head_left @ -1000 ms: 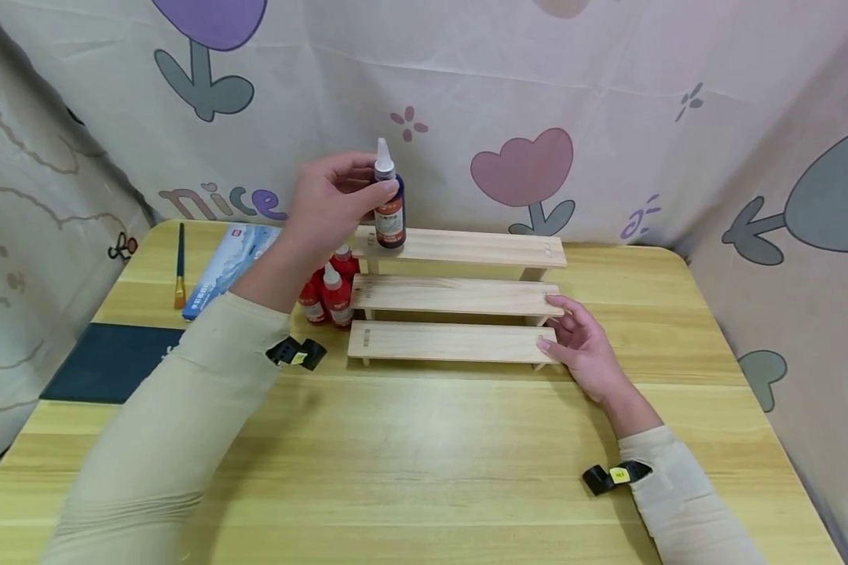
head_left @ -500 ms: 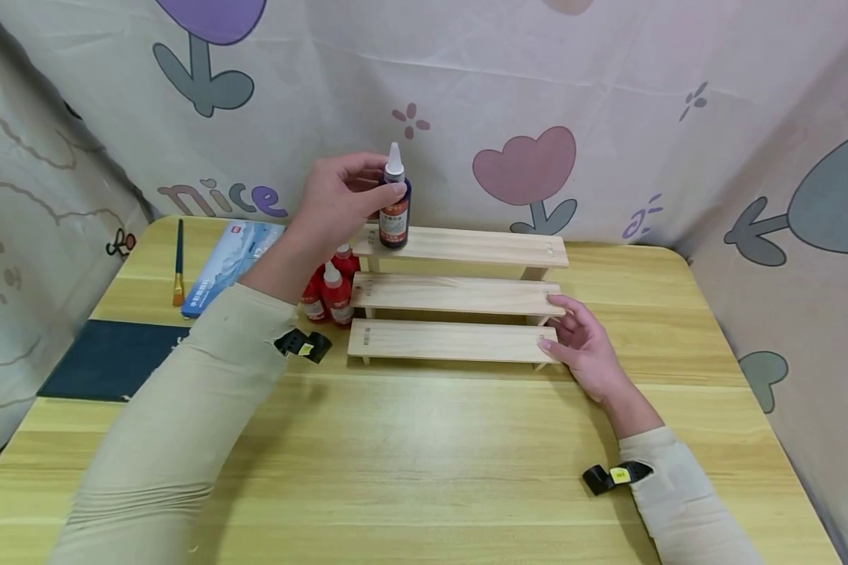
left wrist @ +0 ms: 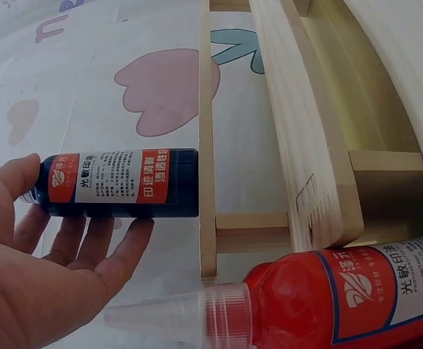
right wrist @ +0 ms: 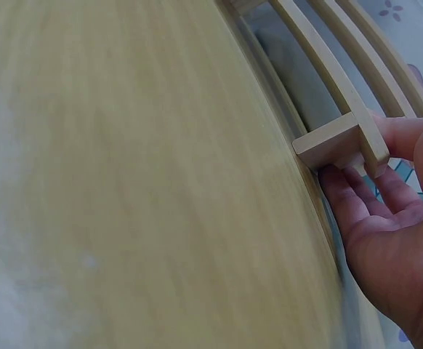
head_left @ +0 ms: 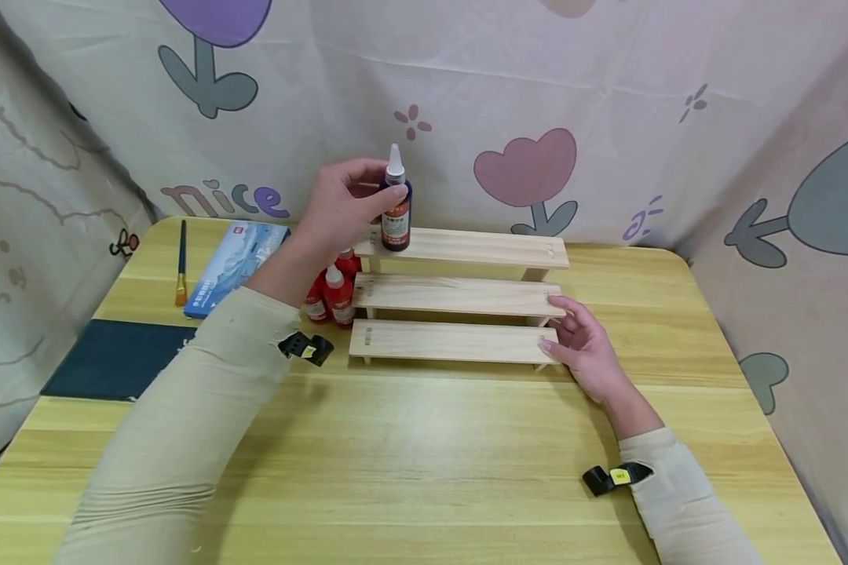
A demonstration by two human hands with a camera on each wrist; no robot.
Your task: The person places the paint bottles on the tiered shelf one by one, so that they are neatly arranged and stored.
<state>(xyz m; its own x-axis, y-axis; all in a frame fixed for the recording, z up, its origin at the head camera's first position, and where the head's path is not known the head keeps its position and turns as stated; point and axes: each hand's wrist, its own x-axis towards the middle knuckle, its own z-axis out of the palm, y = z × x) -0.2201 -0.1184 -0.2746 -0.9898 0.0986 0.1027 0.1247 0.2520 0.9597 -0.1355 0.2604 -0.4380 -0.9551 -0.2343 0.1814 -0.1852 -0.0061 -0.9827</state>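
Wood-grained table under three-tiered plank rack, dark-blue cylindrical bottle atop.

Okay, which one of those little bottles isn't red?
The dark blue bottle, held by the left hand at the top shelf, near its left end. The other visible ones are red bottles clustered left of the wooden rack.

table | brush | box | mat | red bottles | rack, blue bottle atop

Rack matt wood; dark bottle smooth plastic
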